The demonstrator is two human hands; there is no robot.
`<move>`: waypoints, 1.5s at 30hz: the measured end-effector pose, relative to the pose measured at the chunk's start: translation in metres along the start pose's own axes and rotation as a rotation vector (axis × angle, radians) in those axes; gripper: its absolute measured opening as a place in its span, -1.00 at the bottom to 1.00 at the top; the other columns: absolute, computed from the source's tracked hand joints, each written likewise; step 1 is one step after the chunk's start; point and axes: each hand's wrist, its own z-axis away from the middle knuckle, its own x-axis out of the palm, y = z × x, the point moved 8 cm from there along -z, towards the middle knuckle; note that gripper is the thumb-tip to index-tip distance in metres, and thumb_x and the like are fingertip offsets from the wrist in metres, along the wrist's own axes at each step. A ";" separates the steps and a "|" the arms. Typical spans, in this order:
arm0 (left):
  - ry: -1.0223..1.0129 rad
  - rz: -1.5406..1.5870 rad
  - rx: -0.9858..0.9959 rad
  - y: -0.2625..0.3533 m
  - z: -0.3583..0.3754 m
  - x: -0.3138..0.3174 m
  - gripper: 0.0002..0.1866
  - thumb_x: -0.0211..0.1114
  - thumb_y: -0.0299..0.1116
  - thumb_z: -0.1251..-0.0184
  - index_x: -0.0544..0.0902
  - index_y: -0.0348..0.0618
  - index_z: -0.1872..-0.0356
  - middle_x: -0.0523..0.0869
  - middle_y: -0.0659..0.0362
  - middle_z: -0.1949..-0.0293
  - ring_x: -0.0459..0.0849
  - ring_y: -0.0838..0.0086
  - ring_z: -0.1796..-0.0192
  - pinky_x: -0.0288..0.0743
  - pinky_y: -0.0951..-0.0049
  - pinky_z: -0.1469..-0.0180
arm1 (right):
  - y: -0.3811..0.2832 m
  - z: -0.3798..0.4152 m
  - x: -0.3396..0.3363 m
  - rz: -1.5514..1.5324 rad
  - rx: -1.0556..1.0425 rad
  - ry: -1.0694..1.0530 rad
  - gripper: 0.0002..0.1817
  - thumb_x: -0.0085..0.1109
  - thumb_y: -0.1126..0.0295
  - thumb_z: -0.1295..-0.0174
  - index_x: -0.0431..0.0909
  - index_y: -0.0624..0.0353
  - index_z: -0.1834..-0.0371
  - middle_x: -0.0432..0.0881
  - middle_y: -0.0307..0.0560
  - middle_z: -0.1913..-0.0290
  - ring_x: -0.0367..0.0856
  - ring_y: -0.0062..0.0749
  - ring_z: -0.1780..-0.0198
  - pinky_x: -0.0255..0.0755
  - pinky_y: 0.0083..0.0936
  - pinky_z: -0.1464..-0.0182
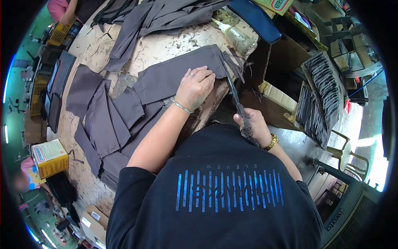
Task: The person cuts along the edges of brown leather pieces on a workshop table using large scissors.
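My left hand (196, 88), with a ring and a bracelet, presses down on a dark grey fabric panel (166, 74) with its fingers bent together. The panel lies flat near the table's right edge. In my right hand (258, 128) is a pair of scissors (234, 94), their handles wrapped in dark rag. The scissor blades lie along the panel's right end and look nearly closed. Narrow fabric strips (234, 64) sit just beyond the blades. More grey fabric pieces (105, 124) are heaped to the left of my left hand.
The worn table (93, 47) also carries a pile of fabric (178, 16), a dirty squeeze bottle (238, 37) and a phone (257, 18). A box of stacked dark pieces (317, 97) stands right. A yellow box (49, 157) is at the left edge. Other people are partly visible at far left.
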 end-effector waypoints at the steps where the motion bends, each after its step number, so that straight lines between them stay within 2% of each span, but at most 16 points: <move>1: 0.012 0.000 0.004 0.001 0.000 -0.001 -0.85 0.27 -0.52 0.05 0.59 -0.19 0.37 0.58 0.17 0.29 0.59 0.29 0.12 0.46 0.29 0.14 | 0.000 0.000 0.000 -0.003 -0.008 0.006 -0.46 0.19 -0.11 0.00 0.49 0.26 0.52 0.44 -0.27 0.66 0.32 -0.69 0.59 0.28 -0.65 0.53; 6: -0.001 0.007 0.041 0.005 0.000 -0.004 -0.86 0.28 -0.52 0.07 0.58 -0.20 0.41 0.58 0.18 0.30 0.59 0.33 0.14 0.47 0.33 0.17 | -0.003 -0.004 0.006 -0.122 0.014 -0.035 -0.45 0.14 -0.14 -0.03 0.42 0.23 0.58 0.39 -0.30 0.67 0.31 -0.72 0.60 0.25 -0.68 0.56; 11: 0.028 0.046 0.084 0.008 0.000 -0.008 -0.87 0.28 -0.53 0.08 0.58 -0.21 0.43 0.58 0.18 0.32 0.61 0.34 0.17 0.48 0.35 0.19 | -0.004 -0.019 0.008 -0.167 -0.050 0.016 -0.43 0.11 -0.17 -0.03 0.36 0.20 0.61 0.35 -0.34 0.68 0.28 -0.72 0.63 0.21 -0.68 0.61; 20: 0.055 0.077 0.084 0.007 -0.002 -0.009 -0.86 0.29 -0.56 0.11 0.58 -0.21 0.44 0.58 0.17 0.35 0.61 0.32 0.20 0.49 0.39 0.23 | -0.008 -0.015 0.004 -0.019 -0.062 0.089 -0.45 0.14 -0.12 -0.04 0.36 0.21 0.66 0.31 -0.35 0.72 0.22 -0.73 0.65 0.18 -0.67 0.63; 27: 0.053 0.082 0.112 0.010 -0.001 -0.010 -0.84 0.30 -0.57 0.15 0.58 -0.21 0.45 0.58 0.17 0.36 0.62 0.33 0.22 0.51 0.40 0.26 | -0.007 -0.031 0.005 -0.148 -0.048 0.082 -0.44 0.13 -0.13 -0.04 0.37 0.21 0.64 0.32 -0.34 0.71 0.24 -0.71 0.65 0.19 -0.66 0.62; 29: 0.057 0.102 0.123 0.009 -0.001 -0.010 -0.84 0.31 -0.57 0.15 0.58 -0.21 0.45 0.58 0.17 0.37 0.62 0.33 0.23 0.52 0.40 0.27 | -0.005 -0.034 0.006 -0.072 -0.067 0.050 -0.49 0.05 -0.11 -0.11 0.38 0.18 0.59 0.39 -0.34 0.65 0.36 -0.73 0.64 0.26 -0.75 0.58; 39: 0.065 0.121 0.138 0.010 -0.002 -0.011 -0.85 0.30 -0.59 0.13 0.57 -0.22 0.46 0.58 0.16 0.38 0.63 0.32 0.25 0.53 0.42 0.28 | -0.005 -0.031 0.008 -0.235 -0.030 -0.011 -0.45 0.10 -0.18 -0.02 0.38 0.18 0.57 0.36 -0.32 0.66 0.38 -0.71 0.60 0.26 -0.75 0.57; 45: 0.076 0.133 0.114 0.010 -0.002 -0.012 -0.84 0.29 -0.60 0.12 0.57 -0.22 0.43 0.58 0.15 0.37 0.63 0.30 0.24 0.53 0.41 0.26 | -0.012 -0.032 0.007 -0.172 -0.049 0.042 -0.50 0.12 -0.11 -0.06 0.38 0.17 0.58 0.34 -0.36 0.67 0.34 -0.74 0.65 0.23 -0.76 0.60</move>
